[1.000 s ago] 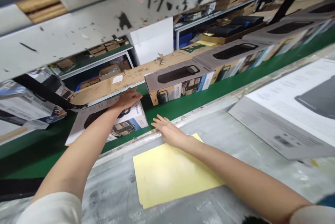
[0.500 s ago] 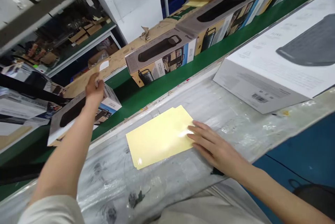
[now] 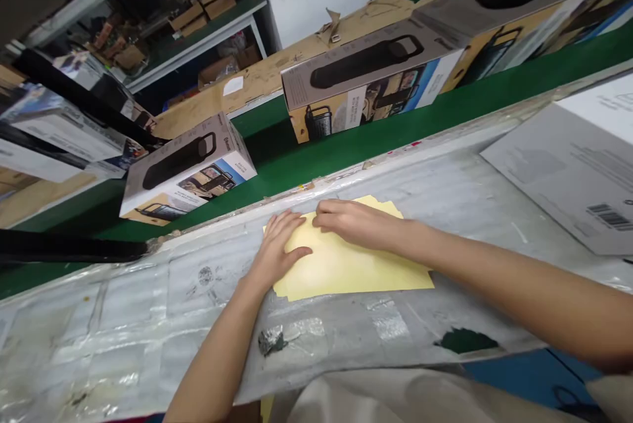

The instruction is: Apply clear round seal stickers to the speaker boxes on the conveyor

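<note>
Glossy yellow sheets (image 3: 351, 271) with notched corners lie on the worktop in front of me, their edges slightly offset. My left hand (image 3: 279, 248) rests flat on their left end, fingers stretched and thumb apart. Beside it, my right hand (image 3: 353, 222) reaches across the far part of the sheets. Its fingers are bent and pressed together on the yellow surface near the left hand's fingertips, in a pinch at the top sheet. The exact grip is partly hidden under the fingers.
Beyond the worktop (image 3: 198, 324) runs a green conveyor belt (image 3: 270, 146). On it stand a printed speaker box (image 3: 188, 169) at left and another printed box (image 3: 370, 80) farther right. A large white carton (image 3: 568, 172) sits at right. A black bar (image 3: 74, 245) juts in from the left.
My left hand has come back from the box on the belt and now lies on the yellow sheets. My right hand has moved from their right end toward the left, fingers closing. The view has shifted.
</note>
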The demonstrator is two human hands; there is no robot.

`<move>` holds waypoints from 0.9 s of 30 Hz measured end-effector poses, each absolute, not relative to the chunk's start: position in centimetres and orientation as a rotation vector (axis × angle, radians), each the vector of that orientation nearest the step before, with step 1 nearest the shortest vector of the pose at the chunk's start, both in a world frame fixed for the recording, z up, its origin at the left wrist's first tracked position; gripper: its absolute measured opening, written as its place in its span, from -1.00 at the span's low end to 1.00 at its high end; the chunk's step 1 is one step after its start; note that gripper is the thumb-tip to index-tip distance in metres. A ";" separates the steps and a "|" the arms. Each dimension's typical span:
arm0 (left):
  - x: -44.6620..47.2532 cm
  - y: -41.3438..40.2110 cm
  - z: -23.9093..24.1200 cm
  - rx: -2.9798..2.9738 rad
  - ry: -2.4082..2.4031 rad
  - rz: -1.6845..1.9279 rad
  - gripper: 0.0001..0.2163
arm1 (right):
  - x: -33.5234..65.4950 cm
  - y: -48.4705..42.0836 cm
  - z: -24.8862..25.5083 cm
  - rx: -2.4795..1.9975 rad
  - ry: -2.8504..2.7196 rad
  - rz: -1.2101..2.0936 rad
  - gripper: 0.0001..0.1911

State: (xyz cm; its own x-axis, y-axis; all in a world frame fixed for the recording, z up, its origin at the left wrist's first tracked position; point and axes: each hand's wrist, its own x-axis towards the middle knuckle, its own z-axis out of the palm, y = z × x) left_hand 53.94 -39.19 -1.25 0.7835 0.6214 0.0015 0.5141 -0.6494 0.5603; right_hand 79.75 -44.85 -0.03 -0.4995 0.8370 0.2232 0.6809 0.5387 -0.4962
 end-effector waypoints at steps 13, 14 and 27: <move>54.2 -39.5 -1.5 2.342 0.874 0.275 -0.39 | 79.5 -42.7 -0.1 -1.058 -2.513 0.487 -0.71; 54.2 -39.5 -1.5 2.345 0.868 0.280 -0.39 | 79.5 -42.7 0.0 -1.060 -2.520 0.495 -0.71; 54.0 -39.6 -1.8 2.396 0.846 0.312 -0.47 | 80.6 -44.3 -0.9 -1.055 -2.514 0.374 -0.69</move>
